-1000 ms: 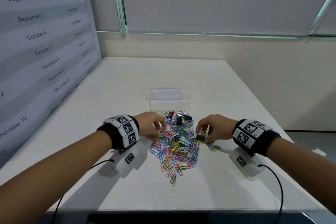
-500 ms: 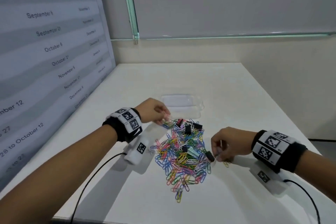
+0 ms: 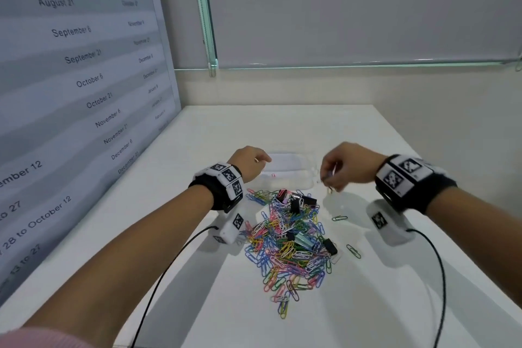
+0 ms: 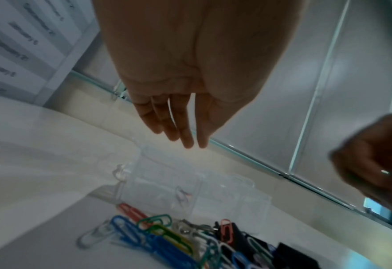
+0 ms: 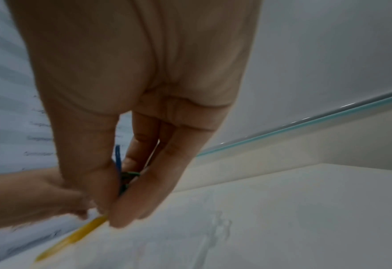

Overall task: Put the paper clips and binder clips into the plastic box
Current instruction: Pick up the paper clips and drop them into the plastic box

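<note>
A clear plastic box [image 3: 291, 162] stands on the white table beyond a heap of coloured paper clips [image 3: 285, 246] mixed with black binder clips [image 3: 295, 205]. My left hand [image 3: 261, 160] hovers over the box's left end; in the left wrist view its fingers [image 4: 187, 138] hang straight and hold nothing. A red paper clip [image 3: 273, 175] lies inside the box [image 4: 167, 180]. My right hand [image 3: 329, 178] is at the box's right end, above the table. Its thumb and fingers pinch a few paper clips [image 5: 119, 174], blue, green and yellow.
The table [image 3: 395, 277] meets a wall chart of dates [image 3: 70, 79] on the left and a low ledge behind. Two green paper clips [image 3: 339, 218] lie apart, right of the heap. Wrist camera cables [image 3: 169, 268] trail toward the near edge.
Both hands rose from the heap and moved toward the box. The left hand let go of what it pinched, and a red clip now lies in the box. The right carried clips up.
</note>
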A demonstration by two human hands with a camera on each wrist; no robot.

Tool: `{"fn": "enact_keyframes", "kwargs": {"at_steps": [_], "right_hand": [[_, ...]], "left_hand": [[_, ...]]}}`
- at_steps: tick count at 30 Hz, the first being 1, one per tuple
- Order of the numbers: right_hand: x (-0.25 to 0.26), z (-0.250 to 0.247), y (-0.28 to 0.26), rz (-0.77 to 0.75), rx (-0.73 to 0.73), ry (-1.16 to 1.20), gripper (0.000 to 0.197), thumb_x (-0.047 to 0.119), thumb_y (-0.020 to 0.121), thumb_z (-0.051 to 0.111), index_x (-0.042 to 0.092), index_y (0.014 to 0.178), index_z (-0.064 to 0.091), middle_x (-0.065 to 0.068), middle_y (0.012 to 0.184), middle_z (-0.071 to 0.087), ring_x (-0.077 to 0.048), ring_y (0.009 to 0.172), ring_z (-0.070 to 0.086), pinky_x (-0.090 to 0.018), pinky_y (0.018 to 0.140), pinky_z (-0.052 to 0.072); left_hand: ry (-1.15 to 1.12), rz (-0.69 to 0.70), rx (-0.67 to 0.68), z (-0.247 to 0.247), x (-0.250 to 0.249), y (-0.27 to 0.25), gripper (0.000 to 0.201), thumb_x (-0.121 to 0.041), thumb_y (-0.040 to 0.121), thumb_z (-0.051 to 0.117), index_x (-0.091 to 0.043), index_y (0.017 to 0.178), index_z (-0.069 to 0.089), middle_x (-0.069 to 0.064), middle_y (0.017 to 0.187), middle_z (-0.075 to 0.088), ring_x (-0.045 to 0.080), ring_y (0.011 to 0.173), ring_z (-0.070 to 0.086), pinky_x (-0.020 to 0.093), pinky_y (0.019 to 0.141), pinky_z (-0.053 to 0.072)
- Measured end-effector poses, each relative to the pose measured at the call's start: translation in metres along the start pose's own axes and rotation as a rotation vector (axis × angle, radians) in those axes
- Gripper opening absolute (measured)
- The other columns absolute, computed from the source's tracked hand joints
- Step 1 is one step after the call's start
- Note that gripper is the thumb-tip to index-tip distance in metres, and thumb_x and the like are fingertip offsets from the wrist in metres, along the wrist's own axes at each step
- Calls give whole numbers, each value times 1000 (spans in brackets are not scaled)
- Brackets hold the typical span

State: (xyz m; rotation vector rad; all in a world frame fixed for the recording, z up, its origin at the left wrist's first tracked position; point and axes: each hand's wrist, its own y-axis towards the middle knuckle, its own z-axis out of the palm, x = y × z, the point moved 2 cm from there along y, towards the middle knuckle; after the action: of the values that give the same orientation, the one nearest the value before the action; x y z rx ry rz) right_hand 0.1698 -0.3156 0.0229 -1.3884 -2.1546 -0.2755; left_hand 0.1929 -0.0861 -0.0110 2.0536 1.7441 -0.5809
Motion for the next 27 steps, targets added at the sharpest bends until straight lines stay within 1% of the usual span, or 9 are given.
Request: {"fn": "enact_keyframes", "kwargs": {"at_steps": [2,4,7,9,13,16,22,24,27], "right_hand": [[7,-5,14,5,-72,60,17,1,76,69,15,68,64,2,62,67,-2,46,64,-14,52,53],[13,-6,31,24,-139,84,17,0,76,68,14,68,64,-2,67,67,-3,46,64,-15,51,54],[18,-1,55,61,-195,75,12,2,77,67,13,71,66,-5,71,68,-3,46,63,-19,57,58],[18,6,69,74,-210,31,5,5,79,67,9,78,69,-10,76,70,-1,43,61,-19,58,57],[15,20,82,81,-191,-91,12,6,85,61,6,88,72,-13,85,72,-13,55,62,-30,74,58],[13,23,77,34,-168,-147,19,5,86,55,8,95,71,-9,100,71,-22,76,67,-26,78,52],[22,28,47,-87,-46,-133,9,12,83,62,19,85,67,5,79,66,-6,47,61,-17,54,50],[26,41,35,-100,90,-171,11,23,80,70,20,90,68,13,75,63,1,53,61,-14,58,49],[31,61,25,-120,241,-302,40,42,70,77,22,103,66,7,91,64,-4,76,58,-18,70,45]], "left_hand": [[21,46,-9,-4,-5,-14,23,-15,94,49,-14,110,65,7,114,64,20,97,58,24,81,41],[118,71,145,-3,-7,-30,24,-25,93,53,-16,113,61,3,110,62,14,91,54,24,80,41],[237,63,466,4,-6,-53,53,-46,85,60,-20,130,48,1,124,58,12,100,52,29,92,42],[271,66,554,9,-6,-64,66,-50,80,64,-21,135,42,3,130,52,16,104,51,30,93,41],[314,69,597,21,-2,-69,79,-52,71,73,-26,136,36,4,134,39,24,117,47,36,100,43],[301,74,587,26,0,-66,80,-52,68,75,-28,134,36,3,131,39,22,118,46,37,102,41],[284,165,596,29,-1,-64,62,-38,74,75,-20,125,44,6,123,48,21,107,50,29,88,41],[290,195,592,30,0,-63,55,-36,78,73,-16,122,48,8,122,53,22,107,52,28,87,42],[323,243,572,33,1,-62,46,-31,82,69,-12,121,51,10,117,58,24,106,54,26,80,38]]}}
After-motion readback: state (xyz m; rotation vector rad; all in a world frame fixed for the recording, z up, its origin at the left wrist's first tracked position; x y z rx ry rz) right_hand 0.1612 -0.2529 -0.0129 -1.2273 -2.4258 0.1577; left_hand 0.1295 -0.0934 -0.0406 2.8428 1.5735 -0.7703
